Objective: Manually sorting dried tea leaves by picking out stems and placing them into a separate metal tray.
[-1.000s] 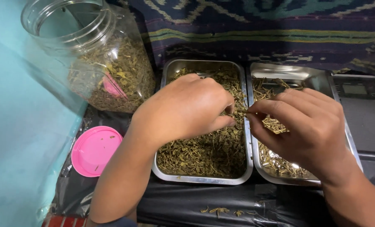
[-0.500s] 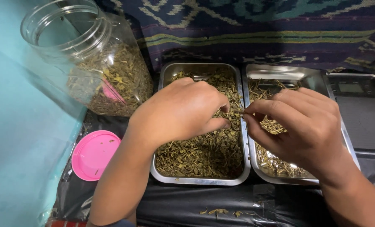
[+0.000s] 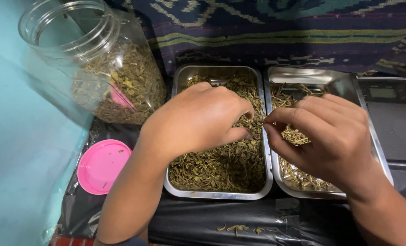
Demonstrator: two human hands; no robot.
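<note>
Two steel trays stand side by side. The left tray (image 3: 175, 186) holds dried green leaves (image 3: 221, 166). The right tray (image 3: 344, 82) holds pale dried stems (image 3: 298, 175). My left hand (image 3: 198, 120) hovers over the left tray, fingers curled down into the leaves. My right hand (image 3: 326, 136) is above the rim between the trays, thumb and forefinger pinched on a thin dried stem (image 3: 260, 122). The fingertips of both hands nearly touch.
A large clear plastic jar (image 3: 98, 59), partly filled with dried leaves, leans at the back left. Its pink lid (image 3: 103, 166) lies on the black sheet in front. A grey digital scale (image 3: 394, 118) sits at the right. Patterned dark cloth hangs behind. Crumbs lie by the front edge.
Both hands stay over the trays, with only small finger movements as they pick at the leaves. The view has shifted slightly.
</note>
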